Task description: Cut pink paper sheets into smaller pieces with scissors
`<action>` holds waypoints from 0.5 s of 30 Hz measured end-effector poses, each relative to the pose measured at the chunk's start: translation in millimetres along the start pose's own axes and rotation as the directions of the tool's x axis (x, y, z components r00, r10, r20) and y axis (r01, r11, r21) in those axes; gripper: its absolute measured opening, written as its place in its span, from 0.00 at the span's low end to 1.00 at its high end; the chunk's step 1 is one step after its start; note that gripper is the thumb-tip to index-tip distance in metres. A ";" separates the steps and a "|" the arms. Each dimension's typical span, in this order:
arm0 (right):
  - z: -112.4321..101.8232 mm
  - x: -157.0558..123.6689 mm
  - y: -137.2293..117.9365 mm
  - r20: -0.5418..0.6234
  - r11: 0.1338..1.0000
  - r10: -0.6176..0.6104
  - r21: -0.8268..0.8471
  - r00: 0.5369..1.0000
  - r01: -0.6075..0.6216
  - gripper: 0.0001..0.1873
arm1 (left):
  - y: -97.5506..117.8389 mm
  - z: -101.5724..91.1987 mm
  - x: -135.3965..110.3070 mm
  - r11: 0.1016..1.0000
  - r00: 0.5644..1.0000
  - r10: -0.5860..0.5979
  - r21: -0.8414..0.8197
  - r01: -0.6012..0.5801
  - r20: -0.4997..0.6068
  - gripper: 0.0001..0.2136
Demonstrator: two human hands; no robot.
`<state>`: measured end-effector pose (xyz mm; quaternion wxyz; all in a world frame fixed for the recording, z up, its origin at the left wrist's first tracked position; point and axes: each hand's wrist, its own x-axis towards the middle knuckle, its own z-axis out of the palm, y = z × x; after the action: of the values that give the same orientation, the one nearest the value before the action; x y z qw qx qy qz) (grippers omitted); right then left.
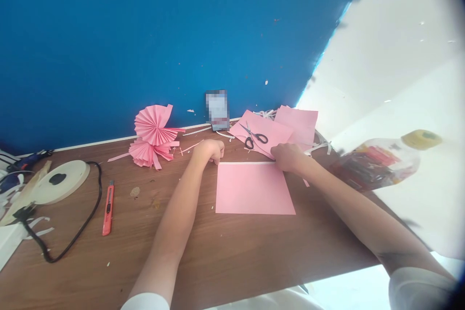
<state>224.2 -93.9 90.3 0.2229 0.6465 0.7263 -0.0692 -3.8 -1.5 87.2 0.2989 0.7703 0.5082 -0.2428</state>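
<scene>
A pink sheet of paper [254, 189] lies flat on the brown table, with a narrow white strip along its far edge. My left hand [212, 150] has its fingers curled together at the far left corner of this sheet. At the far right corner, my right hand [289, 157] is closed on the edge, its fingertips partly hidden. Just beyond the right hand, black-handled scissors [256, 136] rest on loose pink sheets [296, 123]. Pleated pink paper fans [154, 126] sit to the left of my left hand.
A red box cutter [108, 208] and a black cable [78, 237] lie on the left of the table [152, 242], near a cream disc [69, 186]. A phone [218, 109] leans against the blue wall. A clear plastic bottle [385, 160] is at the right.
</scene>
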 end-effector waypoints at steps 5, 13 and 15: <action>3.2 -0.5 -3.1 -0.029 1.000 0.008 -0.023 1.000 -0.009 0.18 | -13.5 1.8 7.6 0.994 0.999 0.034 -0.105 -0.034 0.001 0.15; -14.5 -23.3 -7.1 -0.297 0.999 -0.009 0.034 0.955 0.020 0.14 | -82.1 -11.5 -16.6 0.875 0.993 0.111 -0.469 -0.120 -0.047 0.18; -15.0 -21.0 -6.7 -0.363 0.995 -0.003 0.096 0.932 0.040 0.14 | -92.2 -12.9 -20.3 0.864 0.994 0.053 -0.496 -0.093 -0.095 0.20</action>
<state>215.5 -108.2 111.1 0.0512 0.6507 0.7575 0.0119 -95.8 22.7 90.4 0.4768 0.6945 0.5352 -0.0616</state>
